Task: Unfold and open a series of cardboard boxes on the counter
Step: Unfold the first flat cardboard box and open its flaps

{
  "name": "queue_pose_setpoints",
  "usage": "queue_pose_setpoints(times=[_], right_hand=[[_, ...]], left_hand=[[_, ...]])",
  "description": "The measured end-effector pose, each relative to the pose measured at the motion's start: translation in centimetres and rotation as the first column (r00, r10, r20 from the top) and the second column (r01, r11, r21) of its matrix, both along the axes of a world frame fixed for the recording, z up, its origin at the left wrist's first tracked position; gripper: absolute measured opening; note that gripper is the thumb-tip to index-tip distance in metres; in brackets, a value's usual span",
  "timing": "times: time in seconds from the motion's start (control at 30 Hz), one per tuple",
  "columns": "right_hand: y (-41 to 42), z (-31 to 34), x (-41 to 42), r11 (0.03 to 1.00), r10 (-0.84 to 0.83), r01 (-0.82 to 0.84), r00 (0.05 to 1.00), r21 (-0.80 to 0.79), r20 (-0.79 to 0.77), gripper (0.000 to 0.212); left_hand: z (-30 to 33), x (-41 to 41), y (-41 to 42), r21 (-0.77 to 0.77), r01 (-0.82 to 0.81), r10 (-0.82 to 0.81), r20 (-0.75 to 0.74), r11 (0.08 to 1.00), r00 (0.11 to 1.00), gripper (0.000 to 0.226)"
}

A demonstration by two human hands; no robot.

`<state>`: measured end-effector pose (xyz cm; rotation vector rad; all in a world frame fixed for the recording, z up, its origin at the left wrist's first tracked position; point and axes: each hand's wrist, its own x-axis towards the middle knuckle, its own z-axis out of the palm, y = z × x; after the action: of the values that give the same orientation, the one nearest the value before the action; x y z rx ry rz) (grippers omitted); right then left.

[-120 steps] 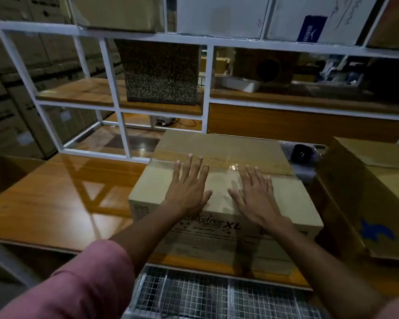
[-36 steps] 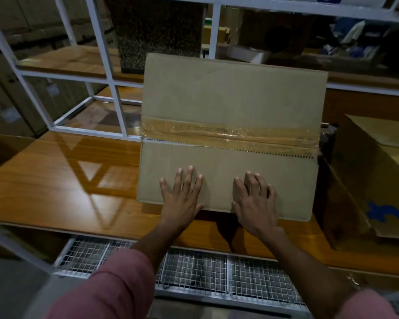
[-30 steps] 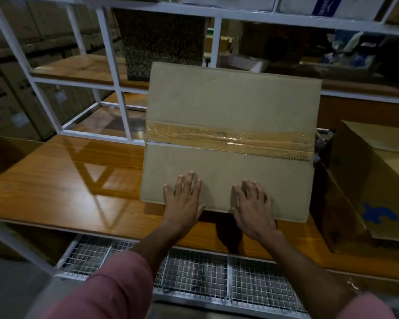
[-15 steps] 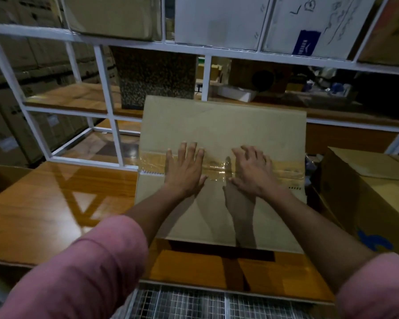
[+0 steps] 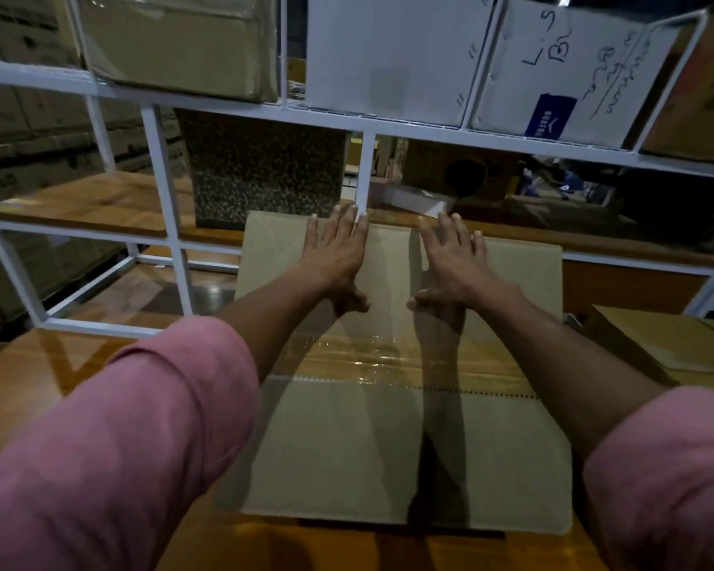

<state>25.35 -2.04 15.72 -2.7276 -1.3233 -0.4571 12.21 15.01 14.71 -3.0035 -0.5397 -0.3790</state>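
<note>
Plain brown taped cardboard box [image 5: 388, 438] lying on the glossy wooden counter [image 5: 29, 389], left hand [image 5: 339, 257] and right hand [image 5: 450, 261] flat on the box's far half, fingers straight, gripping nothing, second brown carton [image 5: 668, 344] right of the box

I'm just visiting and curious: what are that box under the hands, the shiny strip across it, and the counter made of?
The box looks like plain brown cardboard, matte and creased. The strip seems to be clear plastic packing tape: glossy, wrinkled, glinting. The counter appears to be wood or wood-look laminate, with orange grain and a reflective finish.
</note>
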Motion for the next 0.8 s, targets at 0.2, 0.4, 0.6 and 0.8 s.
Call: queue_pose_setpoints(times=[0.2,0.4,0.6,0.8], right_hand=[[0.2,0.5,0.1,1.0,-0.026,0.026,1.0,0.015,0.002,0.128],[-4.1,-0.2,-3.7,0.996,0.011,-0.023,0.99,0.086,0.139,0.12],[-8.2,-1.6,-8.8,0.991,0.014,-0.039,0.983,0.13,0.186,0.108],[-11.9,-3.8,-12.6,0.974,0.07,-0.11,0.978,0.199,0.198,0.088]], left_hand=[[0.0,-0.3,-0.4,0.082,-0.011,0.004,0.079,0.997,0.997,0.137],[-1.5,-4.1,-3.5,0.201,-0.03,-0.005,0.173,0.979,0.985,0.137],[-2.3,-8.9,-8.3,0.279,-0.1,0.057,0.159,0.955,0.986,0.141],[-3.9,-13.6,-12.5,0.302,-0.131,0.082,0.17,0.944,0.982,0.128]])
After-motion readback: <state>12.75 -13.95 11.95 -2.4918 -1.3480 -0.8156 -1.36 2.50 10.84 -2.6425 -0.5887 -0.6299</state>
